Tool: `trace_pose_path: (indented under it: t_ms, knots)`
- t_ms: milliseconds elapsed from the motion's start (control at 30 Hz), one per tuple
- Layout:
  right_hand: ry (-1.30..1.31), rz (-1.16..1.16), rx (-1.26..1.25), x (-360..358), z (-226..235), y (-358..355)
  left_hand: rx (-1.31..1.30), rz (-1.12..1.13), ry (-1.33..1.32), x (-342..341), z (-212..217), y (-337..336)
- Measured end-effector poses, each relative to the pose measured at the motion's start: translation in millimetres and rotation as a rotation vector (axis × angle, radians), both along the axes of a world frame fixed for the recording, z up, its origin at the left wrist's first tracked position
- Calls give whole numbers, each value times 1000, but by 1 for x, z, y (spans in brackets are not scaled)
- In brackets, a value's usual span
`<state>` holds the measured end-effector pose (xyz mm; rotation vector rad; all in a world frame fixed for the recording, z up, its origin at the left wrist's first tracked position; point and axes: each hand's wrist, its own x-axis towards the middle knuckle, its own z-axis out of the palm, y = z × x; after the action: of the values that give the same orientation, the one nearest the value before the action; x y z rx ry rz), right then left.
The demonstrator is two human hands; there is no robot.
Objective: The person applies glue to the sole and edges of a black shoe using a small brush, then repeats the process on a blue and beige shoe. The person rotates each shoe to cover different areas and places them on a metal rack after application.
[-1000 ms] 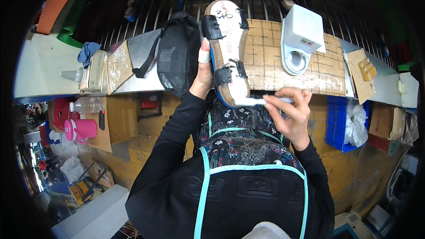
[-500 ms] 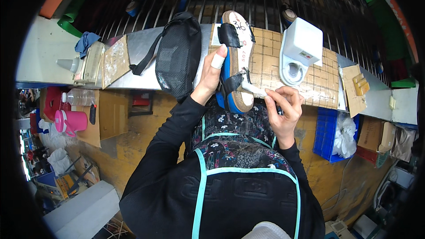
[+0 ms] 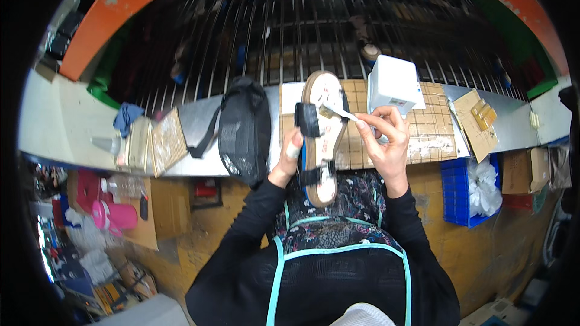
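Observation:
My left hand [image 3: 289, 154] grips a sandal [image 3: 324, 145] by its left side, thumb up and a pale wrap round one digit. The sandal has a pale face with markings, a brown rim, black straps and blue along its left side. Between the thumb and fingers of my right hand [image 3: 389, 145] is a small brush [image 3: 342, 112] with a white handle. Its bristle end lies over the upper part of the pale face, beside the upper black strap. Just beyond my right hand stands a white box-shaped dispenser [image 3: 394, 84], its lower part hidden by the hand.
Cardboard marked with a grid [image 3: 428, 136] covers part of the bench. A black mesh pouch [image 3: 244, 130] lies left of the sandal. Beyond the bench runs a rack of metal bars [image 3: 263, 42]. A blue crate [image 3: 457, 196] with white bags sits below right, and a pink jug [image 3: 115, 217] below left.
The brush has moved from the sandal's near end up to its upper part. The whole scene sits lower in view, showing more of the rack. Both hands keep their holds.

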<state>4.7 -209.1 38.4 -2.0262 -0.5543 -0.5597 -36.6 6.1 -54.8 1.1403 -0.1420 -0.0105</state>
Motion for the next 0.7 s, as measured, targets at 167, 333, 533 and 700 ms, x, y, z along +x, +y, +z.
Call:
trace_pose_path:
  t_ms: [167,333,533,700]
  knots:
    - [-306,-239,-160,19,13,5,-6,33,17,-5,5,-6]
    - [-227,-151,-167,-8,-20,7,-308,58,146,4,9,-9]
    - [945,882,1307,3,-99,-5,-572,444,426,56,-15,0]
    - [1052,1158,1544,14,-145,-1,-763,480,249,141,-36,39]
